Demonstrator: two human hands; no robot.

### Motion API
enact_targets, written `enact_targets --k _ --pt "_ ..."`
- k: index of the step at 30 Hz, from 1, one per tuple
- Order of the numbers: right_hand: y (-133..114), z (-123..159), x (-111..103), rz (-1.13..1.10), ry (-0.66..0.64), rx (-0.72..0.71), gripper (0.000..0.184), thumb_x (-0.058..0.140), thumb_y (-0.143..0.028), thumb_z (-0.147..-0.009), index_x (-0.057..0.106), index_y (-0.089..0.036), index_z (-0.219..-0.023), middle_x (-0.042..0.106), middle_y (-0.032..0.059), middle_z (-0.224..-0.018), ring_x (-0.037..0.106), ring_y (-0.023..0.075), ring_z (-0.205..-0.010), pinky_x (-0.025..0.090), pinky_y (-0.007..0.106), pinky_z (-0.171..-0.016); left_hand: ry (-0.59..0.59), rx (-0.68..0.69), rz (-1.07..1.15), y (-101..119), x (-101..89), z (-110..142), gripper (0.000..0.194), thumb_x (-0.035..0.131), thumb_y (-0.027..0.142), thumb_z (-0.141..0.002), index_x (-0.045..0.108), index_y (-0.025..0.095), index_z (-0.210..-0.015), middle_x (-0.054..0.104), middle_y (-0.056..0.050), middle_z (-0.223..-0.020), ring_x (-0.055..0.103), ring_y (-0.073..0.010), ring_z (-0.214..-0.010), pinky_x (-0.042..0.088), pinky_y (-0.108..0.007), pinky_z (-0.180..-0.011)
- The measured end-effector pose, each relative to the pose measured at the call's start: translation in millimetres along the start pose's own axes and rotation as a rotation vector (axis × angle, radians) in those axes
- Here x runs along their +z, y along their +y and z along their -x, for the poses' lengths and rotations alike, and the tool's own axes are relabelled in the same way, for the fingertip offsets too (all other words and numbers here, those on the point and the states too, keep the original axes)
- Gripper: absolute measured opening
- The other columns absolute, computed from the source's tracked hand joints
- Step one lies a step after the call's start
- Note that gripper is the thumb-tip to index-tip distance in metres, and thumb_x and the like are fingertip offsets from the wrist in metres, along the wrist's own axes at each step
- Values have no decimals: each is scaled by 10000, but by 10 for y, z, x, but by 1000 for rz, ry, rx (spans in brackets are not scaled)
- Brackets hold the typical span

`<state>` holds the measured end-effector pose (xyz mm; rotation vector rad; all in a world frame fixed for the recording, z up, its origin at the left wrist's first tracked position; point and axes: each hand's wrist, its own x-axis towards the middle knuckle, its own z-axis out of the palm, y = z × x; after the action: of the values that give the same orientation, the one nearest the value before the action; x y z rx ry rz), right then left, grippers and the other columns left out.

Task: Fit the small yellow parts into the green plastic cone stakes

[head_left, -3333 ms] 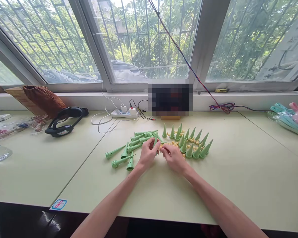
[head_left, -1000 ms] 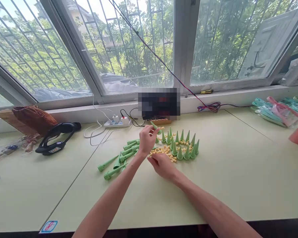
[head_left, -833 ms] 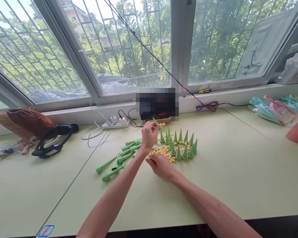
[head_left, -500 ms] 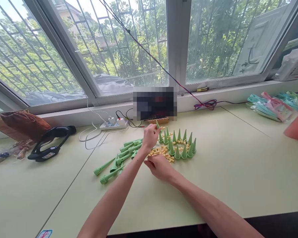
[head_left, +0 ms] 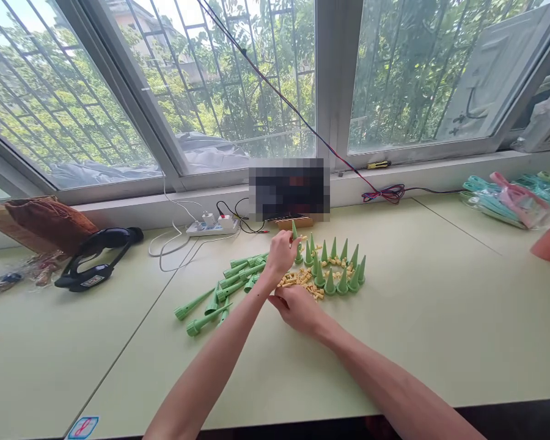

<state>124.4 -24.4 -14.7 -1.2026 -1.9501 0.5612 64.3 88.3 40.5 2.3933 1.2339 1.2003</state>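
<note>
Fingers of the left hand (head_left: 283, 252) pinch a pointed green plastic cone (head_left: 294, 230), tip upward, near the far-left end of the upright green cones (head_left: 342, 283). The right hand (head_left: 299, 307) curls beside a heap of small yellow pieces (head_left: 302, 278); whether it grips one, I cannot tell. Lying green cones (head_left: 231, 288) spread left of both hands.
</note>
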Motion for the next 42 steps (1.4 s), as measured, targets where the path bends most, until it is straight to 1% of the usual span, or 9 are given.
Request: enact_targets --k 8,12,16,19,23,27,33,38,42 --pt "13 6 1 4 0 6 367 503 -271 -937 416 -195 -588 467 -10 -551 336 106 -495 236 250 -509 -21 -8 -22 11 -14 3 335 583 385 -894 512 189 -631 546 -44 -688 482 -168 -617 371 -306 -622" --pt "-5 5 -13 8 -5 8 371 499 -255 -932 377 -200 -586 466 -9 -559 341 110 -505 239 253 -519 -31 -9 -21 30 -64 2 289 591 406 -885 581 177 -707 597 -54 -717 515 -173 -630 385 -303 -636" --pt "-9 -3 -25 21 0 -6 396 491 -247 -929 300 -207 -585 398 -26 -533 304 109 -498 223 258 -518 5 10 5 65 -261 61 223 605 391 -873 653 175 -846 636 -45 -756 531 -156 -601 403 -299 -670" --pt "4 -7 -24 36 16 -15 411 487 -251 -930 258 -207 -592 358 -35 -530 270 109 -497 217 261 -522 20 0 -24 24 -465 209 179 541 320 -905 657 190 -865 643 -40 -772 541 -151 -591 407 -291 -648" --pt "9 4 -31 28 28 -24 393 479 -254 -934 265 -206 -608 371 -33 -554 284 111 -518 228 258 -535 -96 -35 -223 -139 -639 529 95 561 213 -859 652 191 -841 640 -55 -817 580 -177 -634 413 -297 -620" --pt "20 23 -57 9 50 -35 378 471 -257 -943 298 -203 -612 386 -36 -562 306 108 -525 234 255 -536 -263 -97 -397 -229 -666 803 125 551 161 -846 648 184 -921 640 -90 -982 639 -219 -779 429 -298 -630" --pt "66 34 -129 12 185 9 296 448 -261 -959 463 -195 -671 484 -17 -624 401 120 -559 311 248 -561 -460 -228 -505 -179 -646 921 175 476 190 -905 636 181 -975 611 -101 -1055 653 -241 -816 430 -310 -637" --pt "85 36 -183 19 316 42 184 439 -234 -959 586 -170 -872 600 31 -766 515 145 -630 405 259 -629 -470 -241 -491 -188 -629 932 171 459 175 -916 629 175 -942 608 -105 -1026 652 -240 -795 413 -308 -634" --pt "90 50 -187 87 312 63 164 451 -212 -946 607 -162 -961 619 54 -868 540 147 -638 439 271 -655 -402 -229 -435 -196 -630 960 115 498 190 -904 607 170 -936 609 -97 -1016 640 -231 -778 403 -302 -616"
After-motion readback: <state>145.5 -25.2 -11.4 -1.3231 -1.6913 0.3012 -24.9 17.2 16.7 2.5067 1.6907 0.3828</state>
